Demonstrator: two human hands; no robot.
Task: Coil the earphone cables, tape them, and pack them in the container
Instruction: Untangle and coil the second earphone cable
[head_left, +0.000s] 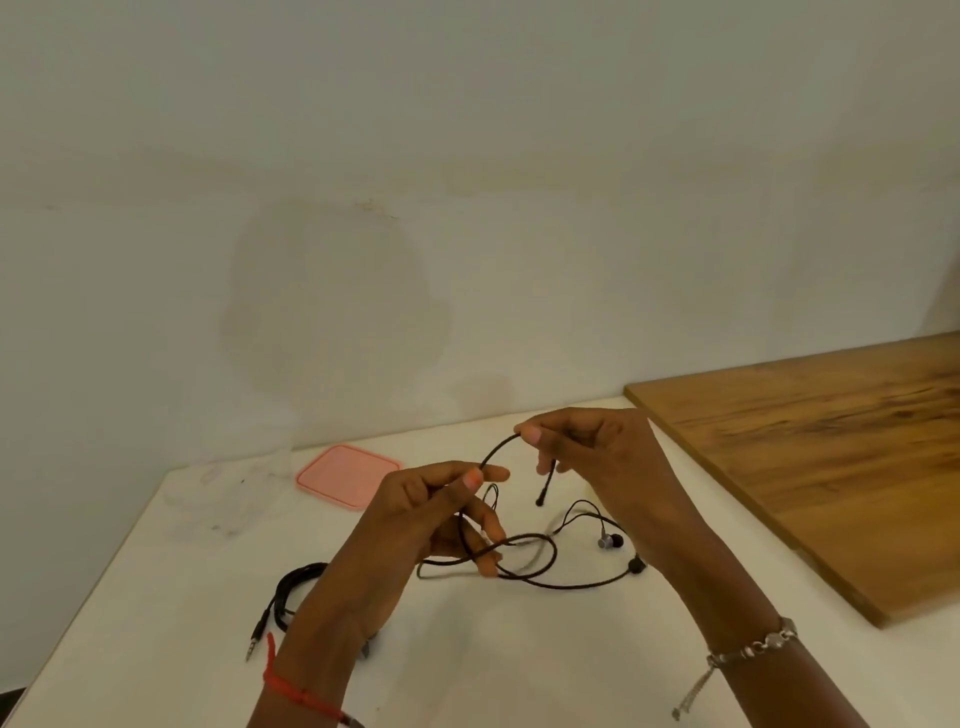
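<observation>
1. The left hand (436, 519) is raised above the white table (467, 665). Its thumb and forefinger pinch the dark earphone cable (497, 448), and its lower fingers are curled, with slack loops of the same cable running about them.
2. The right hand (587, 457) is just beside it, a little further back. Thumb and forefinger pinch the cable at the other end of a short arc that spans the gap between the hands; the remaining fingers are bent in.
3. A short stiff length of cable hangs below the right hand and ends in a small dark knob (what that end is cannot be told).
4. The rest of the cable trails in loose loops onto the table beneath both hands, and a silver earbud (610, 540) lies there near the right forearm.
5. A second earphone cable (296, 582), black and bunched, lies on the table left of the left forearm, its jack plug (252, 649) pointing toward the near edge.
6. A pink lid (345, 475) lies flat behind the left hand; a clear container (218, 499) (faint against the white) stands just left of it.
7. A wooden board (831, 467) lies at the right.
8. The left wrist bears a red thread band (296, 691), the right a silver bracelet (753, 649).
</observation>
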